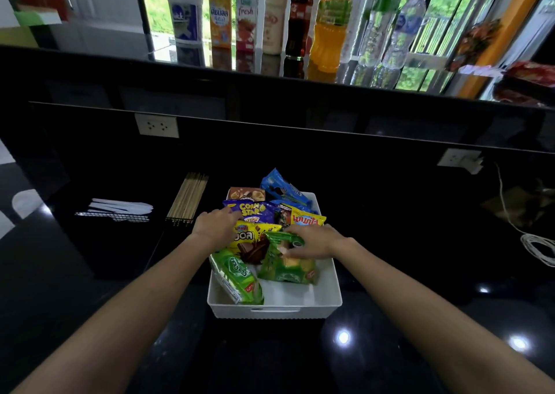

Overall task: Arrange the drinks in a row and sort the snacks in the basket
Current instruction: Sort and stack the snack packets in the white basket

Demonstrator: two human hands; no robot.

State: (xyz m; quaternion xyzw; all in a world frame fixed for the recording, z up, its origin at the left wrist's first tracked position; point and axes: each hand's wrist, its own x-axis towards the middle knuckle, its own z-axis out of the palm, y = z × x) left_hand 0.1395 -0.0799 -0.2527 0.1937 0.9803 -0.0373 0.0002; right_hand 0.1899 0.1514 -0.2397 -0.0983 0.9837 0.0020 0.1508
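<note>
Basket (274, 303): two green packs (237, 276) (285, 270), two hands (216, 226) (312, 242) on snacks (252, 211).

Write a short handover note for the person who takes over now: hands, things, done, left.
Left hand touches the purple bag; grip unclear. Right hand pinches the top of the green bag.
The snacks lie jumbled in the white basket.
Done: the drinks stand in a row on the upper ledge.
Left: sort the snacks in the basket.
</note>
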